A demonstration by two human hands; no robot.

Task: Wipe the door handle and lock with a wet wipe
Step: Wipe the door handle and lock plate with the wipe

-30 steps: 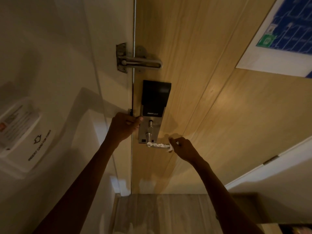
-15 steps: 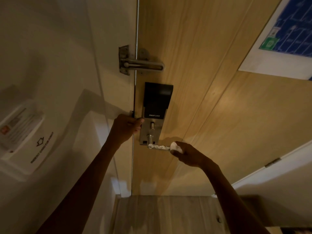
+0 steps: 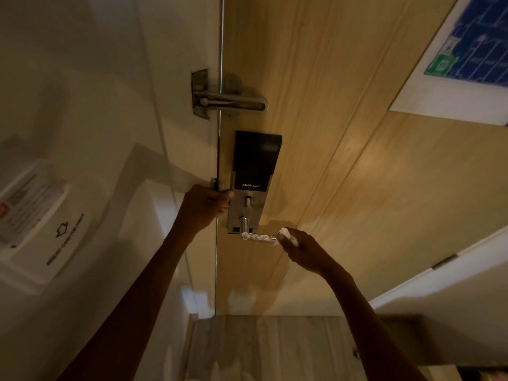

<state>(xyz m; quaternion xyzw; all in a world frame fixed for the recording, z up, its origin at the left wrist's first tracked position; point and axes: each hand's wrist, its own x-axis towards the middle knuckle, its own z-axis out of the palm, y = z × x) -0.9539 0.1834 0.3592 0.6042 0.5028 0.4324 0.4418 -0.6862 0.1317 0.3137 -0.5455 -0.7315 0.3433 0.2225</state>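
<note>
At the left edge of the door [image 3: 343,188], just beside the lock's metal plate, the left hand [image 3: 204,209] gripped the door's edge with its fingers curled round it. I judge that it was steadying the door, which appeared slightly ajar, so that rubbing would not swing it.

The lock [image 3: 254,171] sat close against that same edge, a black panel above a metal plate. The door handle [image 3: 258,237] reached from the plate's lower end toward the door's middle. At the handle's free tip the right hand [image 3: 305,251] pinched a bunched white wet wipe [image 3: 287,237], its fingers closed tight on the wad, which touched the lever's end. Balling the wipe probably gave a firm pad for working round the tip; by my reckoning, the rest of the lever and the lock face remained to be wiped.

Above the lock a metal swing guard [image 3: 228,101] bridged the door's edge and the frame.

On the wall left of the door, a pale card holder [image 3: 41,224] marked for a power card held a printed card or leaflet, its text too small to read.
</note>
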